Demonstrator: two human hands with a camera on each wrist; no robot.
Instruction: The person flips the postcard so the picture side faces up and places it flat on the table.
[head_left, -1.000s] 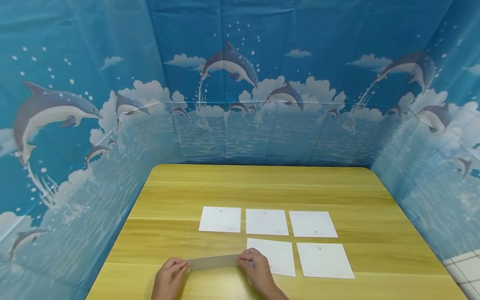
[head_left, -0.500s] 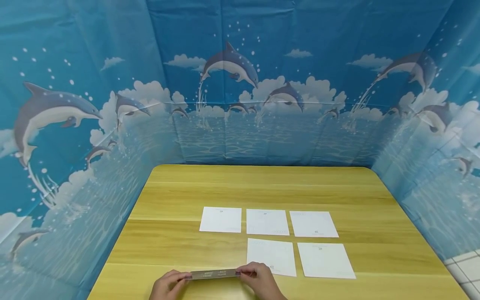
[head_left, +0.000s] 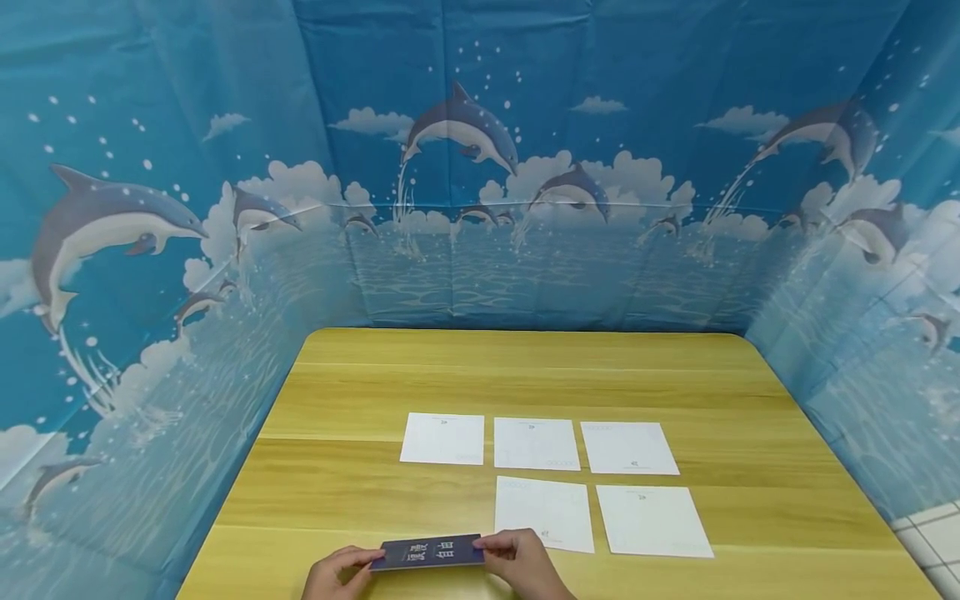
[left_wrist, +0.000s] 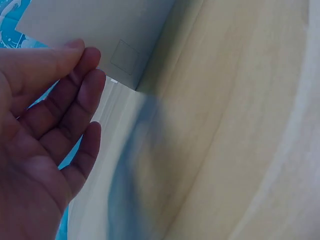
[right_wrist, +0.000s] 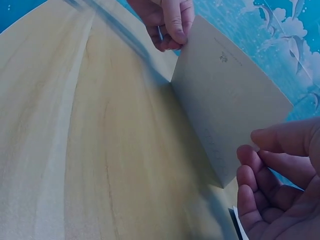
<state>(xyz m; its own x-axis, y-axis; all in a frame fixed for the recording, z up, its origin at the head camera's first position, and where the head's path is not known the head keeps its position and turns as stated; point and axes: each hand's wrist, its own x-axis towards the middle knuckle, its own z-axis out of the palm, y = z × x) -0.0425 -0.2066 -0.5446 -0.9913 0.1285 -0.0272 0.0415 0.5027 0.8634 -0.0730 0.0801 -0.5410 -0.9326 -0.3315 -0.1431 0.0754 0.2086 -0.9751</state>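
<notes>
left hand (head_left: 339,573) and right hand (head_left: 527,562) pinch opposite ends of a navy postcard (head_left: 412,552) at the wooden table's (head_left: 277,500) near side; its lettered face shows way clearer than a sec ago, so probably being angled for viewing.

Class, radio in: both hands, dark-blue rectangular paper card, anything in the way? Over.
Left hand pinching one end, right hand the other. Dark-blue card held tilted. Nearest possible obstacle: white four-sided paper card on yellow wooden table, beyond right hand.
</notes>
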